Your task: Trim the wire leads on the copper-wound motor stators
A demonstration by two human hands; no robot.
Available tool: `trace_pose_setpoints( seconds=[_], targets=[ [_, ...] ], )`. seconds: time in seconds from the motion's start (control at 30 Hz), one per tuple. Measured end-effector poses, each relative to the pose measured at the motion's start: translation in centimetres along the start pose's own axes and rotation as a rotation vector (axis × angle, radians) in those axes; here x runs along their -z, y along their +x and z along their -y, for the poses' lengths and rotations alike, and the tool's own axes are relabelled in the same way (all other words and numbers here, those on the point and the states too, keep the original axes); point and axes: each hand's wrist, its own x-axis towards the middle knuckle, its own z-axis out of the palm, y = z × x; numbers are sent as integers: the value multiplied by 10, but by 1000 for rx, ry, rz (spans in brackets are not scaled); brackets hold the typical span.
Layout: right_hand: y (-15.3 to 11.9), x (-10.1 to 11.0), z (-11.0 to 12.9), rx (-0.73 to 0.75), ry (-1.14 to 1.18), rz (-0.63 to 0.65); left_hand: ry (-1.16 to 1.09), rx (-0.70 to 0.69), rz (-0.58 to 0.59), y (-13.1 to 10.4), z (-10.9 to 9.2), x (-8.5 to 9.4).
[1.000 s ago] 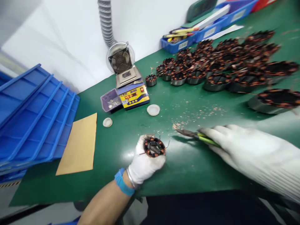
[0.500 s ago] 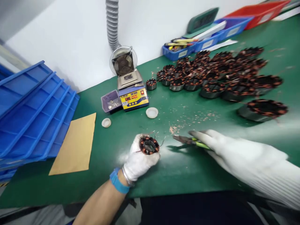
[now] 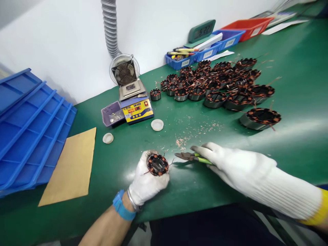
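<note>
Cutters (image 3: pixel 189 156) nearer stator (image 3: pixel 157 164), handles hidden

On the green surface (image 3: pixel 230 184), the gloved left hand (image 3: pixel 147 181) grips a copper-wound stator (image 3: pixel 157 164) while the gloved right hand (image 3: pixel 238 167) holds cutters (image 3: pixel 191 157) just beside it, with many more stators (image 3: pixel 220 87) and a soldering station (image 3: pixel 135 109) behind.

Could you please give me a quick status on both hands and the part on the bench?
Left hand grips a wound stator. Right hand holds cutters, tips just beside it. Copper clippings behind; nothing between.
</note>
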Motion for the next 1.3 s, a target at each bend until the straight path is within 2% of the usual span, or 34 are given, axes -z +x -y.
trace_pose_setpoints(
  seconds=[0.1,0.27,0.4,0.7,0.83,1.03,1.2,1.3],
  targets=[
    [-1,0,3,-13,-43,27,4,-9,-29,0,-5,-3],
    [-2,0,6,-39,-8,48,-48,27,23,-1,-17,-12],
    [-2,2,5,-13,-1,8,-80,34,21,-2,-22,-15],
    [-3,0,6,-38,58,0,-52,33,29,-2,-15,-10],
    [-3,0,6,-15,44,-34,-43,26,-13,-2,-12,-9],
    [-4,2,9,-21,38,-20,-87,65,36,-2,-19,-12],
    [-2,7,8,-40,24,-2,-59,59,16,-2,-22,-13],
    [0,9,8,-42,93,14,-47,65,-8,-1,-23,-14]
  ],
)
